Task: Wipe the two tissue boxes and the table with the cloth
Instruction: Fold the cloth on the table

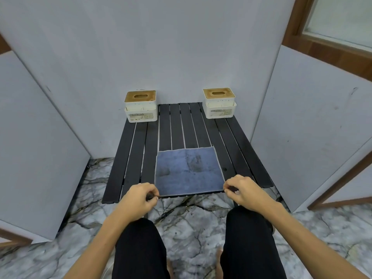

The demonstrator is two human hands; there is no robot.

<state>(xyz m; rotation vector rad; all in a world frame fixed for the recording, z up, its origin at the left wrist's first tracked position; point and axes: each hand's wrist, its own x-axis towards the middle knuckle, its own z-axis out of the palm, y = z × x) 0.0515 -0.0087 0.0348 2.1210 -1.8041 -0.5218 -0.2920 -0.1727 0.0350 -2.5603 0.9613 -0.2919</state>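
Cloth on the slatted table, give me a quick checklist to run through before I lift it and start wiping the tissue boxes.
1. Left hand pinches the near left corner of the cloth: ok.
2. Right hand pinches the near right corner: ok.
3. Cloth lies flat and spread, not bunched: ok.
4. Left tissue box and right tissue box stand upright at the far corners of the table: ok.
5. Slats between cloth and boxes carry nothing in the way: ok.
6. Cloth clean enough: not ok, dark smudges show on it.
7. Cloth damp or dry: cannot tell.
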